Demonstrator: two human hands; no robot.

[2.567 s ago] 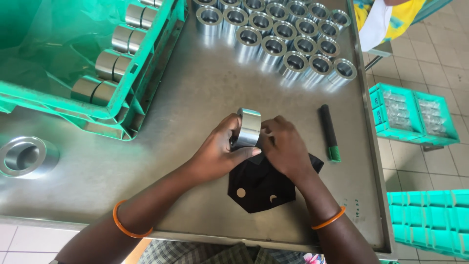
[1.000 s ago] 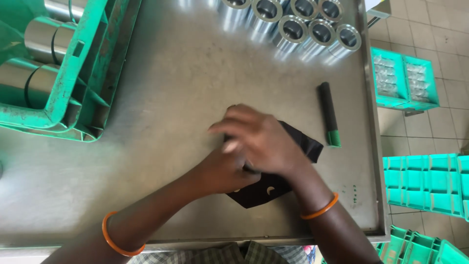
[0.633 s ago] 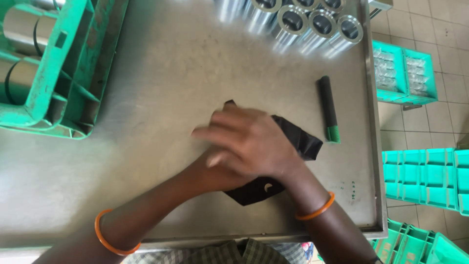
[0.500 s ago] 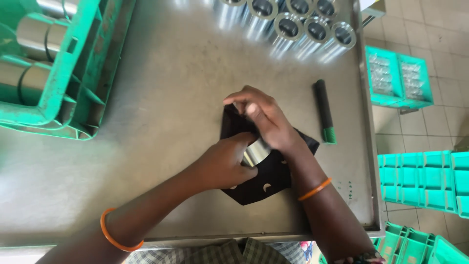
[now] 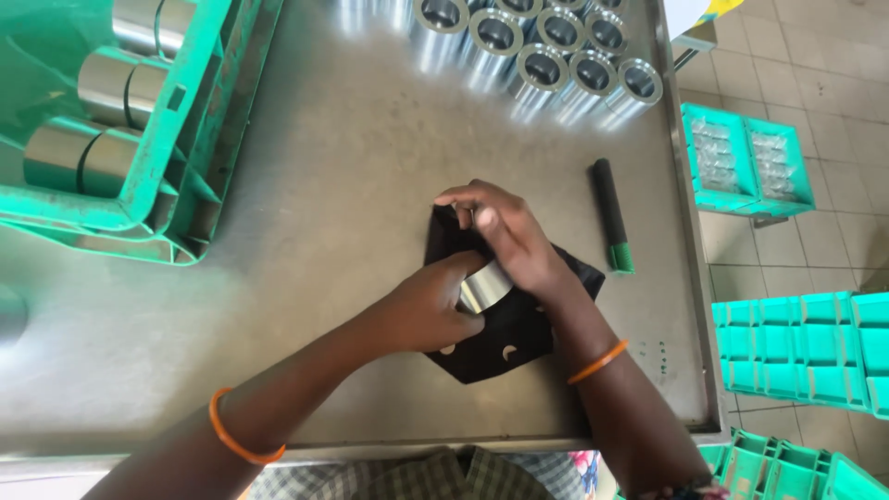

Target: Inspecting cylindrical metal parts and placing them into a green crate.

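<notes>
Both my hands gripped one steel sleeve (image 5: 483, 285) over the black cloth (image 5: 505, 329) mid-worktop: left hand (image 5: 435, 306) cupping, right hand (image 5: 505, 231) pinching; finished-looking sleeves (image 5: 542, 42) lined the far edge, more waited crated (image 5: 176, 120).

Steel table (image 5: 352, 167): green crate (image 5: 176, 139) upper left, steel rings (image 5: 546, 46) top centre, black cloth (image 5: 505, 319) centre, green-tipped marker (image 5: 611, 215) right.

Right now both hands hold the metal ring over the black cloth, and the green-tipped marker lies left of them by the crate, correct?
Not quite. In the head view the marker lies right of the hands, near the table's right edge, not by the crate. The rest stands: left hand and right hand hold the metal ring over the black cloth.
</notes>
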